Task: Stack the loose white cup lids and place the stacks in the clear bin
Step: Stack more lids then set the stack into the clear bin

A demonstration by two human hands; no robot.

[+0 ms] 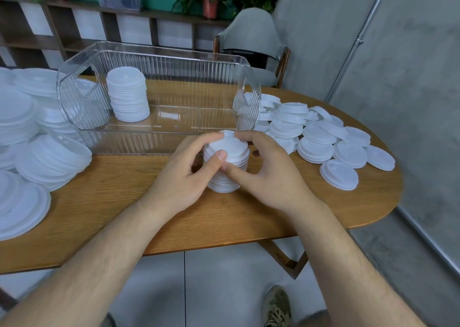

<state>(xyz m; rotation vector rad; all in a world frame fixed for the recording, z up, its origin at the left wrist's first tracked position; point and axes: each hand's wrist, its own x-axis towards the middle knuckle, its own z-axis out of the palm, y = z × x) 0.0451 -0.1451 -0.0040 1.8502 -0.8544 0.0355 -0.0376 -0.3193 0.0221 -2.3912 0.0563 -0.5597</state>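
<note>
A stack of white cup lids [229,150] stands on the wooden table [124,190] just in front of the clear bin [159,60]. My left hand [184,172] grips the stack from the left, thumb on the top lid. My right hand [268,170] grips it from the right, fingers curled round the far side. Inside the bin, near its left end, stands another stack of lids [129,95]. Loose white lids [323,137] lie in short piles to the right of the bin.
Larger translucent lids [37,137] are heaped on the table's left side. A grey chair [251,43] stands behind the table, with a shelf and potted plants [209,0] along the back wall. The table's rounded right end lies near a grey wall.
</note>
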